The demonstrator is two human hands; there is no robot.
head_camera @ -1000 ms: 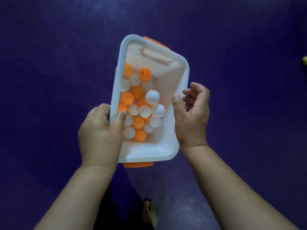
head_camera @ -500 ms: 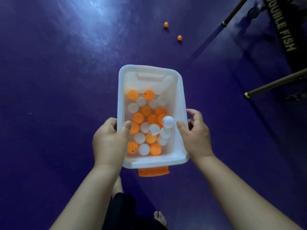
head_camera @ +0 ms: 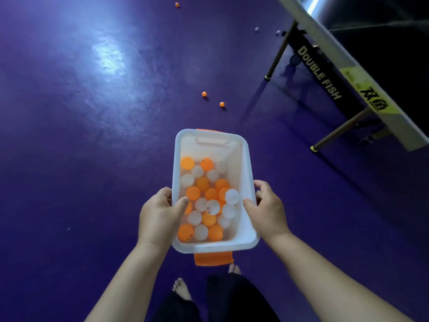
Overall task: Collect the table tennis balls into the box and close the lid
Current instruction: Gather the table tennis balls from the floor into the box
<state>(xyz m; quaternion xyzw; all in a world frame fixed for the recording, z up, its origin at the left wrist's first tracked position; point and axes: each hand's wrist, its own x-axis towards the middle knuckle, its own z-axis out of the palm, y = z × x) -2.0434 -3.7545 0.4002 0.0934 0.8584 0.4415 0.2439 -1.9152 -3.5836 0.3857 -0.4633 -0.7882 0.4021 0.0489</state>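
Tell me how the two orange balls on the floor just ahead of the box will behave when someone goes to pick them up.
The nearer orange ball and its neighbour are small smooth spheres on a glossy purple floor, so a nudge would probably send them rolling. They look like the hollow ones in the box, likely very light and easy to pinch, though perhaps slippery.

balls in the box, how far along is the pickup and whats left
Done: a good pile of orange and white balls already sits in the white box. In hand: the left hand and right hand grip its long sides, carrying it open. Left: two orange balls lie ahead on the purple floor, another far off, two pale ones by the table leg. No lid is in view.
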